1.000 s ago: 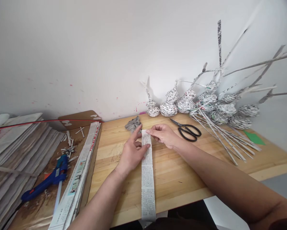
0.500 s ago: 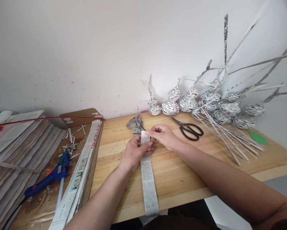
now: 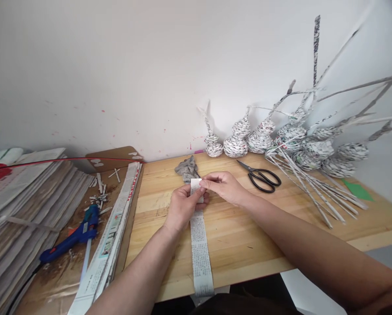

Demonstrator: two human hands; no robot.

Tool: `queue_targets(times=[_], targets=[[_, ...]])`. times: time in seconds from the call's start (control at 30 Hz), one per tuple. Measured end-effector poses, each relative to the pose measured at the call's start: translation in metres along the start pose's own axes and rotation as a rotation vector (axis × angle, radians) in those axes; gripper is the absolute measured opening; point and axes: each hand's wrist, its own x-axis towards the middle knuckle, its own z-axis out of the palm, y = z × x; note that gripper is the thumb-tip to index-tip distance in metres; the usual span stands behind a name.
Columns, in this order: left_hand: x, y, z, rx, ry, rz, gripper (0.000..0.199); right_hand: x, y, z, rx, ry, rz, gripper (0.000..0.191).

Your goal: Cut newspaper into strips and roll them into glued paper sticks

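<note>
A long newspaper strip (image 3: 200, 253) runs from my hands down over the table's front edge. My left hand (image 3: 184, 203) pinches it near its upper end, thumb on top and fingers behind. With thumb and index finger, my right hand (image 3: 222, 186) grips the strip's top right corner. Just beyond the strip's end lies a crumpled grey cloth (image 3: 186, 168). Black-handled scissors (image 3: 260, 176) rest to the right of my right hand.
Woven paper gourd shapes (image 3: 235, 146) line the wall, with paper sticks (image 3: 310, 188) before them. At left are a blue glue gun (image 3: 74, 239), folded newspaper strips (image 3: 112, 232), a newspaper stack (image 3: 28, 210) and a green piece (image 3: 358, 190) at far right.
My left thumb has moved up the strip, closer to its top end and my right fingertips. The whole scene has shifted slightly right in view, while the strip's upper end sits slightly further left.
</note>
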Motion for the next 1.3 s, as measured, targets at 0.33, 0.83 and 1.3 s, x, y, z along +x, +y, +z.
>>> queue_targets(times=[0.33,0.83,1.3], targets=[[-0.0010,-0.0001,0.0025,0.121,-0.030,-0.003,0.032,0.0007,0.0056,0.0045,0.152,0.077,0.097,0.031],[-0.0025,-0.0013,0.0027,0.061,-0.126,0.006,0.034,-0.0038,-0.0016,0.0039,0.036,0.039,0.049,0.033],[-0.0013,0.0001,0.0016,0.072,-0.180,-0.072,0.030,-0.0018,-0.0015,0.0026,0.172,0.031,0.177,0.037]])
